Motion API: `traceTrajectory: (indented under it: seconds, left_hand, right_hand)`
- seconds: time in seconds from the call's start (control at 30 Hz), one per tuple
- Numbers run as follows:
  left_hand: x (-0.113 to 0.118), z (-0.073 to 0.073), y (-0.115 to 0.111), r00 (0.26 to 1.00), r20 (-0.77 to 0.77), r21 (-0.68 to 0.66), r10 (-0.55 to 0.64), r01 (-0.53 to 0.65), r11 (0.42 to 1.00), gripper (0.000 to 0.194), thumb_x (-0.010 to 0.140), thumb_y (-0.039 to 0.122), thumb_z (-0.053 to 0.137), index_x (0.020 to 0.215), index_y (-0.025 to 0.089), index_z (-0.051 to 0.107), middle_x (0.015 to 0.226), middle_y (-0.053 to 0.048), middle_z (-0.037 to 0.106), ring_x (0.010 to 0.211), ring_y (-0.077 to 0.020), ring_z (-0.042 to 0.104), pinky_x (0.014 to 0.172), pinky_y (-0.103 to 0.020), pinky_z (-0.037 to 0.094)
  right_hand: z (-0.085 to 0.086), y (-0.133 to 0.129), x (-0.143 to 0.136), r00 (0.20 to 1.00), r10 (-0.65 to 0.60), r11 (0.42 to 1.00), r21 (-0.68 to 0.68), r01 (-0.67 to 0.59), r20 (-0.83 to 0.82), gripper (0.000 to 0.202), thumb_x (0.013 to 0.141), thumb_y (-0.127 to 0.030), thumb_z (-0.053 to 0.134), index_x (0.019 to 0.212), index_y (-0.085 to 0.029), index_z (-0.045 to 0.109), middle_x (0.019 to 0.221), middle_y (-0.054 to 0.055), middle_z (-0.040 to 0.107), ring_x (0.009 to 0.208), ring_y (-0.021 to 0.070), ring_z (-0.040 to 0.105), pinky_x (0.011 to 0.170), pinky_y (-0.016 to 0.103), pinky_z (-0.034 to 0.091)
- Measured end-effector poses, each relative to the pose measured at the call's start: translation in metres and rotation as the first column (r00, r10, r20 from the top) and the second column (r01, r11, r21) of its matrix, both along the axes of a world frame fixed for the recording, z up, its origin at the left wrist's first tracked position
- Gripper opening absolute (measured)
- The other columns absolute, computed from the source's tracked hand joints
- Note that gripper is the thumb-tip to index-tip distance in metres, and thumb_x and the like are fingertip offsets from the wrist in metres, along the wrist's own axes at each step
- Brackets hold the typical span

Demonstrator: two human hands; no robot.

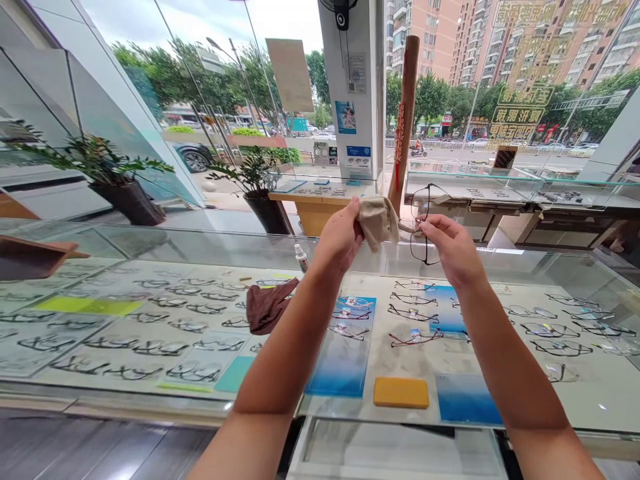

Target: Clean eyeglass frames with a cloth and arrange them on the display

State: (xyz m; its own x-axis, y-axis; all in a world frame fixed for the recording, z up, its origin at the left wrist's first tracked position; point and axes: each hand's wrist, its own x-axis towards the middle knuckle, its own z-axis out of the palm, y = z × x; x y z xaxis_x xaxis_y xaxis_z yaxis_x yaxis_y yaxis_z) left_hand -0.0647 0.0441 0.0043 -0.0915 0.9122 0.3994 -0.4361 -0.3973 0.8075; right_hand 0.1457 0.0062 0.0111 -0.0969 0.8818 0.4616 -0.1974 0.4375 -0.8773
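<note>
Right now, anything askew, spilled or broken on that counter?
No spill or breakage visible. Only oddity: the brown cloth lies crumpled on the glass counter, near the white spray bottle, blocking the view of some displayed frames. The glasses in the right hand are on end, but simply held that way.

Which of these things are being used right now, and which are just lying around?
In use:
- beige cloth, in the left hand
- thin dark-framed glasses, in the right hand

Apparently just lying or standing about:
- brown cloth
- small white bottle
- yellow case
- potted plants
</note>
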Motion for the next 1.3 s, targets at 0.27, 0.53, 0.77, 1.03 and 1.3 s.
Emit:
traceTrajectory:
  seconds: [0.27,0.53,0.77,1.03,1.3]
  left_hand:
    - [0.049,-0.004,-0.034,0.987,0.081,0.017,-0.141,0.14,0.99,0.038,0.102,0.054,0.068,0.115,0.019,0.072,0.115,-0.011,0.078,0.126,-0.0265,0.071,0.103,-0.039,0.061]
    - [0.046,0.006,-0.044,0.973,0.218,-0.049,-0.075,0.088,0.995,0.026,0.105,0.04,0.067,0.111,0.016,0.075,0.119,-0.01,0.078,0.133,-0.0255,0.068,0.114,-0.039,0.055]
    - [0.054,-0.008,-0.041,0.984,0.043,-0.04,-0.171,0.173,0.984,0.034,0.095,0.05,0.077,0.103,0.017,0.079,0.109,-0.008,0.08,0.122,-0.0253,0.07,0.115,-0.04,0.053]
    - [0.075,-0.024,-0.045,0.962,-0.156,0.001,-0.225,0.228,0.974,0.054,0.088,0.072,0.076,0.101,0.019,0.078,0.106,-0.007,0.079,0.119,-0.0276,0.068,0.112,-0.041,0.05]
    - [0.061,-0.008,-0.06,0.739,-0.674,0.174,-0.006,0.167,0.971,0.052,0.104,0.065,0.047,0.086,0.02,0.063,0.089,-0.005,0.07,0.088,-0.0203,0.061,0.084,-0.036,0.05]
  right_hand:
    - [-0.017,-0.016,-0.029,0.668,-0.577,0.78,0.559,0.28,0.471,0.013,0.1,-0.028,0.059,0.088,-0.025,0.063,0.099,0.012,0.072,0.099,0.0316,0.06,0.106,0.055,0.043]
    - [-0.034,-0.008,-0.039,0.435,-0.753,0.627,0.739,0.246,0.493,0.02,0.107,-0.022,0.049,0.094,-0.021,0.064,0.1,0.014,0.072,0.094,0.0303,0.058,0.097,0.049,0.046]
    - [-0.028,-0.006,-0.023,0.403,-0.855,0.465,0.828,0.315,0.327,0.022,0.111,-0.028,0.049,0.094,-0.023,0.062,0.093,0.009,0.072,0.095,0.0277,0.063,0.092,0.043,0.049]
    - [-0.024,-0.003,-0.02,0.517,-0.853,0.357,0.806,0.473,0.074,0.017,0.109,-0.027,0.053,0.093,-0.024,0.059,0.094,0.006,0.072,0.092,0.0249,0.065,0.086,0.04,0.048]
    - [-0.007,-0.004,-0.004,0.61,-0.792,0.452,0.696,0.558,0.025,0.016,0.104,-0.031,0.059,0.089,-0.025,0.057,0.091,0.005,0.069,0.09,0.0252,0.063,0.089,0.043,0.05]
